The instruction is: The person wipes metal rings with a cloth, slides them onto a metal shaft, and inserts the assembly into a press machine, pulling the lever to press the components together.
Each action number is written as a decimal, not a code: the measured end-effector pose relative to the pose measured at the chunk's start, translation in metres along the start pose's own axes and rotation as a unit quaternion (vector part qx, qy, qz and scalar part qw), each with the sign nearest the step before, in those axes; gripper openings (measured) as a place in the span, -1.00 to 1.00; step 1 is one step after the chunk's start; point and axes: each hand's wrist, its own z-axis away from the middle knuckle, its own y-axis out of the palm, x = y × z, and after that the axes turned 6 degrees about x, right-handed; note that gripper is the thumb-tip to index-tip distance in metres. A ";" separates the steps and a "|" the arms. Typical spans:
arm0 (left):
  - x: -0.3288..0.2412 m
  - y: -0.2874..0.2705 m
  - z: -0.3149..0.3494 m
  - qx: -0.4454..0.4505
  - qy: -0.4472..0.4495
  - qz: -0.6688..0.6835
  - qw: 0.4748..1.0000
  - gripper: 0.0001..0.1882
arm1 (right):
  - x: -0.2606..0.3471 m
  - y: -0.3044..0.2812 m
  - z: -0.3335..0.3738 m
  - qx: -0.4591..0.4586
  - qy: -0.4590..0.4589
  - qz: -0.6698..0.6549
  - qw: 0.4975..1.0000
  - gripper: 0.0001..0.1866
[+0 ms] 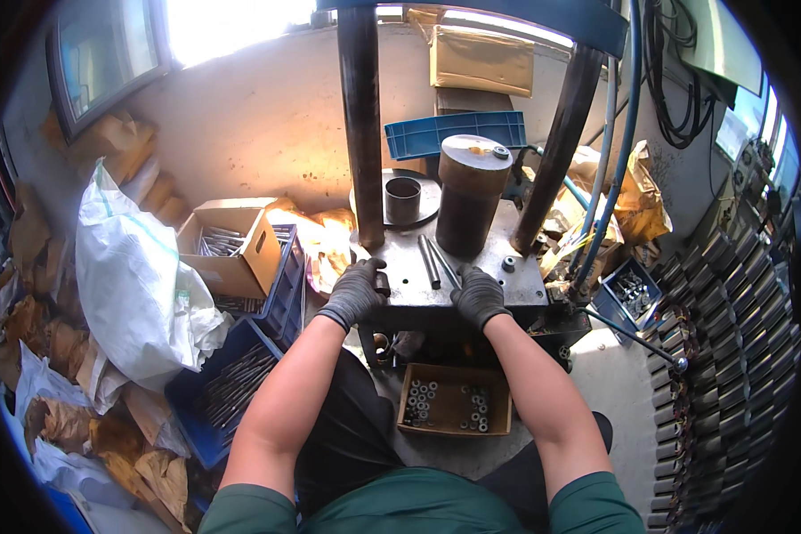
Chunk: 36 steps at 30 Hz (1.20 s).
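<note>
A short dark metal cylinder (382, 284) is being gripped by the curled, grey-gloved left hand (354, 292) at the near edge of the flat grey steel surface (397, 258). A slim silver metal rod (446, 262) is being pinched at its near end by the grey-gloved right hand (481, 297), while a dark metal rod (429, 262) is being supported just beside it.

White sack (129, 267) is being bordered at left by crumpled brown paper (67, 343); wall (267, 116) beyond sack is being lit; black cables (657, 71) are being suspended far right of sack.
</note>
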 end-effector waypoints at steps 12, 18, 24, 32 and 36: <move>-0.023 -0.014 0.009 -0.010 0.033 -0.120 0.992 -0.40 | -0.092 -0.062 0.091 -0.341 0.041 -0.698 0.629 -0.80; -0.042 -0.010 0.003 -0.020 0.027 -0.107 0.994 -0.47 | -0.108 0.049 0.149 0.076 0.222 -0.906 0.353 -0.84; -0.024 -0.012 0.012 -0.018 0.030 -0.079 0.996 -0.43 | -0.035 0.027 0.150 0.124 0.151 -0.810 0.553 -0.80; -0.088 0.016 0.042 -0.047 0.284 -0.190 0.939 -0.33 | -0.039 0.033 0.147 0.045 -0.024 -0.572 0.819 -0.64; -0.118 0.053 0.047 -0.019 0.275 0.018 0.961 -0.32 | -0.035 0.018 0.143 -0.022 -0.009 -0.379 0.925 -0.75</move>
